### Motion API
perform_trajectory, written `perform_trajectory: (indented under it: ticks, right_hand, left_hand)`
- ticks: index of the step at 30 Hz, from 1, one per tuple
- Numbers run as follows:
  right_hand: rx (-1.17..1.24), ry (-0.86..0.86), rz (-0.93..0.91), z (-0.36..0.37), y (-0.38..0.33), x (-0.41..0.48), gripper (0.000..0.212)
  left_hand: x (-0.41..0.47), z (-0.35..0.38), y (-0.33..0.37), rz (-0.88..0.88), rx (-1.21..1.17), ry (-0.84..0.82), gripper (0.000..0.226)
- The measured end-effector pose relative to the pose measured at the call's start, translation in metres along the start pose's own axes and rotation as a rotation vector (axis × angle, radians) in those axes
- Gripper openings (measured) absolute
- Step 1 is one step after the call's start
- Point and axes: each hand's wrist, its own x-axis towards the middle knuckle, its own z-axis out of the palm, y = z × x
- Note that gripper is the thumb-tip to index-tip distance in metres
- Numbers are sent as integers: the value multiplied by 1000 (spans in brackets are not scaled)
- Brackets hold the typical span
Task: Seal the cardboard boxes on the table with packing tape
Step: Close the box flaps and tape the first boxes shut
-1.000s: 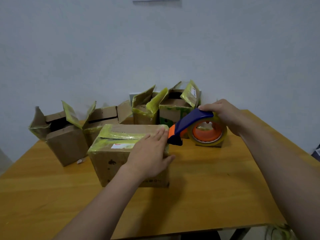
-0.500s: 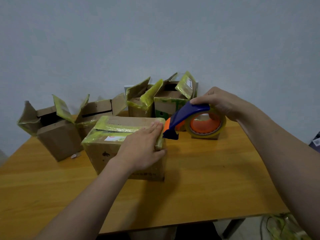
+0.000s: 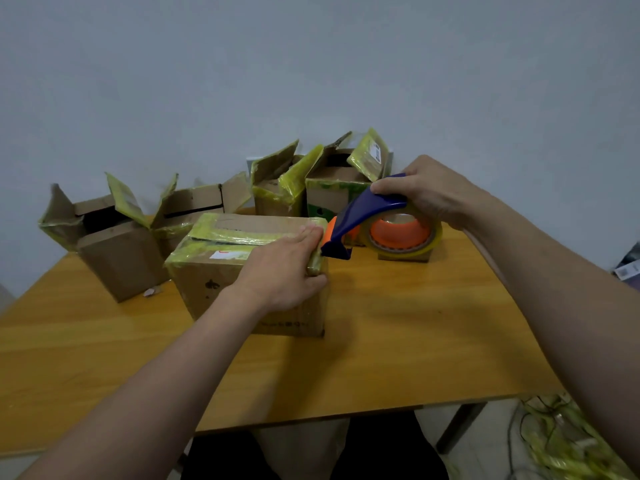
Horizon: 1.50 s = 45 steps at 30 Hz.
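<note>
I can read nothing for certain. The closed box (image 3: pixel 207 299) under my left hand (image 3: pixel 277 275) bears a small white label (image 3: pixel 221 255) with a red mark on top, and a black stamp (image 3: pixel 212 284) and a line of dark print (image 3: pixel 284 323) on its front, all too small to make out. A white sticker (image 3: pixel 376 154) with fine dark lines sits on a raised flap of the back box (image 3: pixel 329 199), also illegible.

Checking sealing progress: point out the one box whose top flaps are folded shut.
The front box, under the left hand; its flaps lie flat, while the boxes behind it have flaps standing open.
</note>
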Motion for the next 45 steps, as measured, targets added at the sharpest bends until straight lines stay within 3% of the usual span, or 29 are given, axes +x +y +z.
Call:
perform_trajectory:
  ticks: [9, 12, 14, 17, 22, 27, 32, 34, 36, 40, 42, 45]
  right_hand:
    - [121, -84, 50, -13, 14, 5, 36]
    - [-185, -157, 88, -13, 29, 1, 41]
    - [-297, -102, 131, -10, 50, -11, 43]
    - [-168, 2, 124, -7, 65, -21, 44]
    - [-79, -5, 29, 2, 51, -11, 42]
    - [-40, -38, -5, -1, 39, -5, 67]
    - [29, -97, -36, -4, 33, -13, 66]
    - [66, -125, -55, -4, 29, -17, 60]
    - [107, -149, -83, -5, 26, -21, 50]
    - [174, -160, -126, -2, 19, -27, 48]
    - [229, -154, -150, -2, 14, -30, 39]
    - [311, -100, -188, -2, 13, -31, 60]
  left_hand:
    - [1, 2, -4, 5, -40, -6, 84]
    - [0, 3, -6, -16, -20, -9, 85]
    - [2, 3, -5, -20, -7, -9, 85]
    - [2, 4, -2, -19, 1, -1, 84]
    - [4, -1, 4, -76, -90, 43, 81]
    - [5, -2, 8, -13, -148, 23, 62]
    - [-1, -5, -9, 52, -134, -66, 83]
    - [-6, -5, -17, 37, -175, -42, 78]
    - [-9, -4, -23, 6, -280, 22, 57]
    - [-5, 2, -27, -116, -395, 272, 34]
    - [-5, 7, -30, -57, -325, 361, 27]
    - [-6, 10, -41, 101, -181, 409, 25]
